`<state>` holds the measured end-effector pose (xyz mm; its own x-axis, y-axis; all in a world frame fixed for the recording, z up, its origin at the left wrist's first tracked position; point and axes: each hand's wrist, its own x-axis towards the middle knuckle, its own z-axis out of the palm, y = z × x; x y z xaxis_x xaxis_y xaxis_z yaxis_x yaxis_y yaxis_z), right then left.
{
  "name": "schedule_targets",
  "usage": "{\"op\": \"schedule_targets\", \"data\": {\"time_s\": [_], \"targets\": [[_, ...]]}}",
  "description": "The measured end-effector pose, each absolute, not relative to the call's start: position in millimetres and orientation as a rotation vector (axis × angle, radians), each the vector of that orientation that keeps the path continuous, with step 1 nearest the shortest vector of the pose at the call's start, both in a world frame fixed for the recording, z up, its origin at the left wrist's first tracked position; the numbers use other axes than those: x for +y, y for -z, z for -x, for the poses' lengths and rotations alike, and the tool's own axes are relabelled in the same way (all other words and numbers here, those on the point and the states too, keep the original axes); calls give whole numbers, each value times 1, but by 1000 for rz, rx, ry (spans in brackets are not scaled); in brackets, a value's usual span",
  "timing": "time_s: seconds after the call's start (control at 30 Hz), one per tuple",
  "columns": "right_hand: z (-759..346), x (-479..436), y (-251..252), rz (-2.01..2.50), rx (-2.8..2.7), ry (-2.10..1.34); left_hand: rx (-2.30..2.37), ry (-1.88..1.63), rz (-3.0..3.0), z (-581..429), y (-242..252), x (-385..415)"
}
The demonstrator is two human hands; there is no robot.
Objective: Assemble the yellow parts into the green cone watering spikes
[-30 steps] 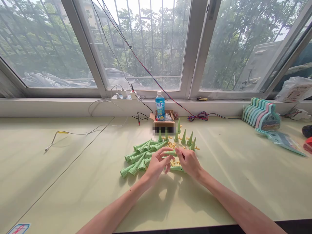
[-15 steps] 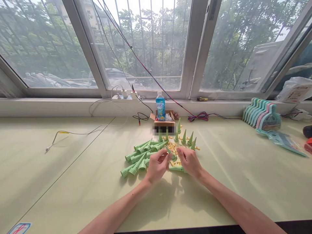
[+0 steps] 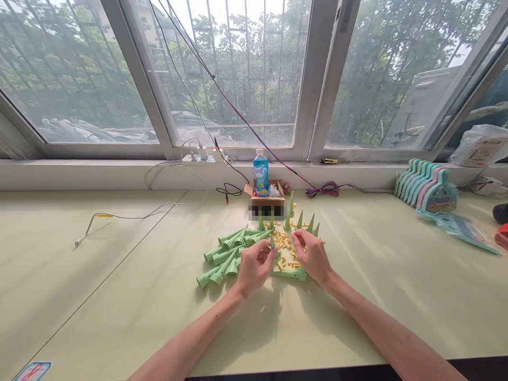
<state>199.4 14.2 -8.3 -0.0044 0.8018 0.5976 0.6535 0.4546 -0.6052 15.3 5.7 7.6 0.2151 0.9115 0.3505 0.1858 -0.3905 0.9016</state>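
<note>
My left hand (image 3: 254, 267) is curled around a green plastic cone spike (image 3: 273, 244), holding it tip up beside a pile of green cone spikes (image 3: 228, 253) lying on the table. My right hand (image 3: 313, 256) reaches over a scatter of small yellow plastic pieces (image 3: 286, 244), thumb and forefinger pinched together; what they hold is too small to make out. One green spike (image 3: 291, 274) lies flat between the hands. Several green spikes (image 3: 305, 222) stand upright just behind the yellow pieces.
A blue drink bottle (image 3: 261, 179) stands by a small cardboard box (image 3: 266, 202) at the back. Cables (image 3: 119, 216) trail across the left of the pale green table (image 3: 99, 296). Pastel plastic parts (image 3: 426, 188) and bags (image 3: 458, 225) sit at the right, under the window.
My left hand has turned the green spike from lying sideways to tip up. My right hand has moved away from it, forward over the yellow pieces.
</note>
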Motion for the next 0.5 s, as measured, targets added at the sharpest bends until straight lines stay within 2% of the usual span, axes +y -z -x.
{"op": "schedule_targets", "data": {"time_s": [0.3,0.5], "targets": [[-200,16,12,1200,-1819,-243,1031,-1160,-1842,-15,-2,6],[-200,15,12,1177,-1993,-244,1060,-1237,-1869,-16,-6,5]]}}
